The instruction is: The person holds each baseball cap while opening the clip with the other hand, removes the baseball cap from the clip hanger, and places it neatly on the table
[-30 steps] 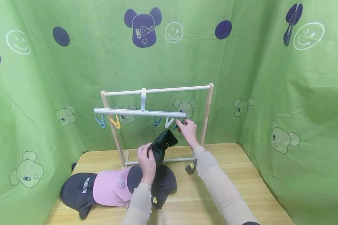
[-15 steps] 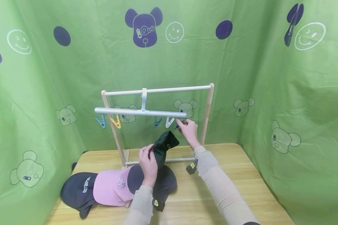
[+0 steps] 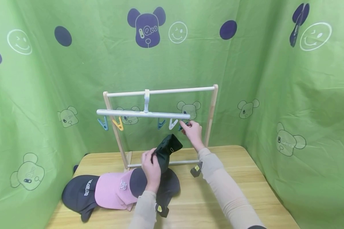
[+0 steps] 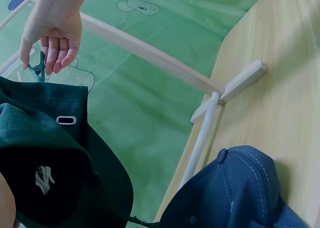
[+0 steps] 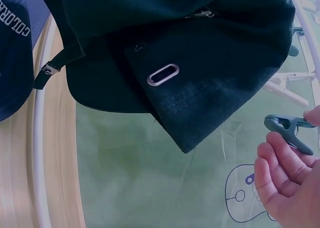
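Observation:
A dark green cap with a metal eyelet on its strap is gripped by my left hand, below the white hanger's right half. The strap end points up towards the hanger. At the right end of the hanger, my right hand pinches a dark teal clip between thumb and fingers. A gap separates this clip from the strap in the right wrist view. In the left wrist view the cap's open inside faces the camera, and most of my left hand is out of sight.
Other clips hang along the hanger: blue, yellow, teal and white. A wooden rack carries it. A black cap, a pink cap and dark caps lie on the table.
My left hand and the green cap have shifted very slightly right and down. My right hand stays at the teal clip.

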The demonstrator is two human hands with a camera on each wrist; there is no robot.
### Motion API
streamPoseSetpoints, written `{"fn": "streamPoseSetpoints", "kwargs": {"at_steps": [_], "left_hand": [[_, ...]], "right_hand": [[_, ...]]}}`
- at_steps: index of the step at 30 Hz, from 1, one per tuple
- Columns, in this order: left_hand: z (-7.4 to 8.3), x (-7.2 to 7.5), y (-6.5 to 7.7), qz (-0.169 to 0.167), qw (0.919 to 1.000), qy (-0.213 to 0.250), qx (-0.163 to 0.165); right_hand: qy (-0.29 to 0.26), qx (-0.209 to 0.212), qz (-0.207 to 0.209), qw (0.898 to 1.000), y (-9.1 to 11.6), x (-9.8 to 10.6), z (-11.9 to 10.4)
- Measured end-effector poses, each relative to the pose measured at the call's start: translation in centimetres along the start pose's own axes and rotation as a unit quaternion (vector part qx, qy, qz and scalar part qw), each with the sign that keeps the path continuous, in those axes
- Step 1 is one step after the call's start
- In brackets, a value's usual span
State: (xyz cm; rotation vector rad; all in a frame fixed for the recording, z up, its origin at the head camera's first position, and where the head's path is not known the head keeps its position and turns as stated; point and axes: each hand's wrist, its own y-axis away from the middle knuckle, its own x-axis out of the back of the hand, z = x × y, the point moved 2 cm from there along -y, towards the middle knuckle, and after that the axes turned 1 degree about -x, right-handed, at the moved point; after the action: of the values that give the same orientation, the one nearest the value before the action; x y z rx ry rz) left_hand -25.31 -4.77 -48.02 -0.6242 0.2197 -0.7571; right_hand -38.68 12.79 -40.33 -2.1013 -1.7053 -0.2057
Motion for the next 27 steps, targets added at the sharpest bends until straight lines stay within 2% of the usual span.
{"fn": "streamPoseSetpoints", "kwargs": {"at_steps": [7, 16, 27], "left_hand": [[0.2, 0.2, 0.4, -0.005, 0.9996, 0.011, 0.027], [0.5, 0.3, 1.0, -0.005, 0.9995, 0.011, 0.031], [0.6, -0.2, 1.9, -0.010, 0.9999, -0.001, -0.004]], "right_hand": [[0.007, 0.008, 0.006, 1.000, -0.2, 0.1, 0.1], [-0.001, 0.008, 0.005, 1.000, 0.0, 0.4, 0.0], [0.000, 0.006, 0.001, 1.000, -0.1, 0.3, 0.2]]}}
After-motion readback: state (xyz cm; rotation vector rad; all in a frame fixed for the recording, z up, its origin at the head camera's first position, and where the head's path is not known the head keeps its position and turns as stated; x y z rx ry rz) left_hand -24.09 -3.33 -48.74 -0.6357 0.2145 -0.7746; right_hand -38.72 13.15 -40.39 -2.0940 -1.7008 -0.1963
